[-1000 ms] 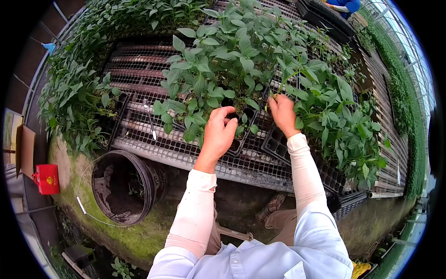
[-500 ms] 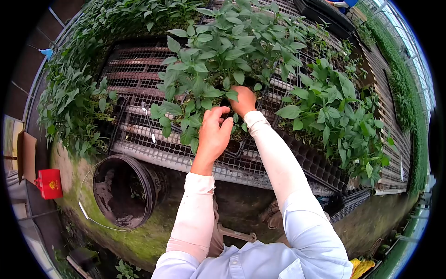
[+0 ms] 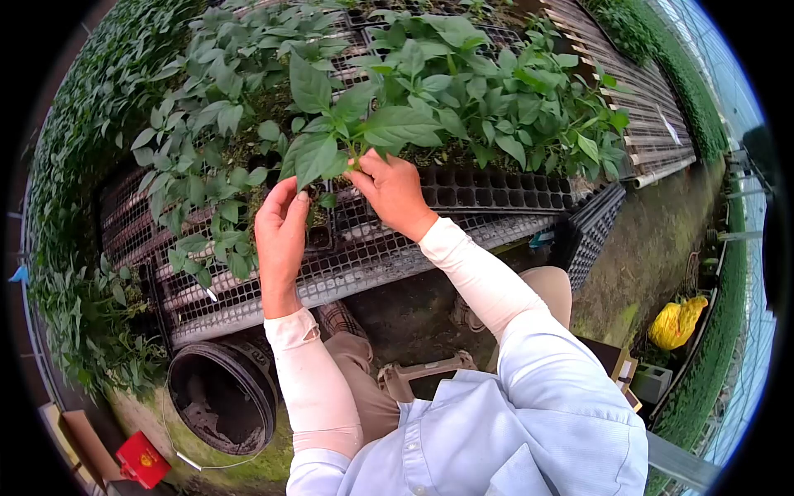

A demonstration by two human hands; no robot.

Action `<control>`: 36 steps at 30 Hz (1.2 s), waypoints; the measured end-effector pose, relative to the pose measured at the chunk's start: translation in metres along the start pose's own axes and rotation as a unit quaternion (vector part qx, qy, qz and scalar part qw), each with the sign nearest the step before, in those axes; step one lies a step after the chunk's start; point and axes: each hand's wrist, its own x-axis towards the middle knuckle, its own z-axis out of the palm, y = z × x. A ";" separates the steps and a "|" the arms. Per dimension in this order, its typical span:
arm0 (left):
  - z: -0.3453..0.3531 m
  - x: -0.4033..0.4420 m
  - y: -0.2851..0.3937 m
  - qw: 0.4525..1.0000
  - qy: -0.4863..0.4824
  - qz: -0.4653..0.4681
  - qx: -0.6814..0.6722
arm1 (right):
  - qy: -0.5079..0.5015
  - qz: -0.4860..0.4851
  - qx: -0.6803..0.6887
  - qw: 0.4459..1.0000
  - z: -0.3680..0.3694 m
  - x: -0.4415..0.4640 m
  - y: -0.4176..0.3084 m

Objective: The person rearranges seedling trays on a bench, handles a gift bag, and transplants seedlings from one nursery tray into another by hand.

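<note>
A broad-leaved green seedling, which looks like a pepper plant (image 3: 335, 132), stands out above the other plants between my hands. My right hand (image 3: 395, 197) pinches its stem between thumb and forefinger. Just below a drooping leaf of it, my left hand (image 3: 279, 240) has its thumb and forefinger pressed together; what they hold, if anything, is hidden. Close under the hands lies a black cell tray (image 3: 319, 240) with small plants in it. More leafy seedlings (image 3: 223, 107) crowd to the left, and others (image 3: 513, 107) to the right.
A black plug tray (image 3: 496, 194) lies on the mesh bench (image 3: 273, 285), with stacked trays (image 3: 591, 227) at its right end. On the floor are a black bucket (image 3: 260, 388), a red box (image 3: 142, 459) and a yellow bag (image 3: 678, 322).
The view has swung to the right. My right hand has come up out of the foliage with a seedling, and the fingers of my left hand have closed together beside it.
</note>
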 end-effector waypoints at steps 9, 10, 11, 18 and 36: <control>0.090 -0.008 -0.011 0.971 -0.216 0.021 0.104 | -0.003 0.143 -0.140 0.980 -0.199 -0.089 0.097; 0.096 -0.009 -0.010 0.965 -0.226 0.020 0.133 | 0.026 0.132 -0.174 0.976 -0.219 -0.096 0.118; 0.101 -0.009 -0.011 0.958 -0.234 0.020 0.162 | 0.044 0.189 -0.176 0.965 -0.237 -0.099 0.132; 0.125 -0.010 -0.009 0.953 -0.234 0.061 0.183 | 0.082 0.289 -0.209 0.931 -0.275 -0.089 0.203; 0.128 -0.005 -0.013 0.928 -0.253 0.047 0.269 | 0.011 0.337 -0.259 0.905 -0.261 -0.074 0.295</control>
